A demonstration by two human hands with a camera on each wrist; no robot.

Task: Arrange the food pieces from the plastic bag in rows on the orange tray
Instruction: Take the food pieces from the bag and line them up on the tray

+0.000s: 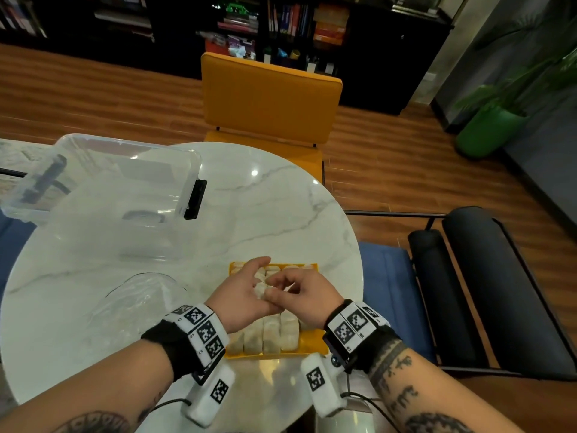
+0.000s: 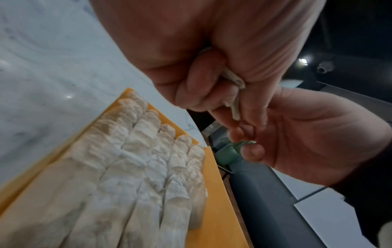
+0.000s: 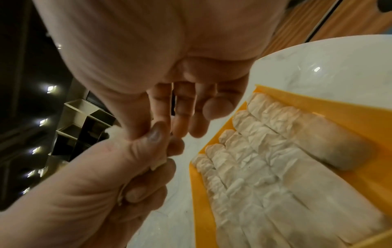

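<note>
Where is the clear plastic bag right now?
In the head view the plastic bag lies flat on the marble table, left of the orange tray and just beyond the left wrist.

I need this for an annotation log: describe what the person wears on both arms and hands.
Both hands, left hand and right hand, are bare. Each wrist carries a black band with white square-code marker tiles, plus a white padded block with one code hanging below, trailing a thin black cable. Both forearms are sleeveless and show dark tattoos.
</note>
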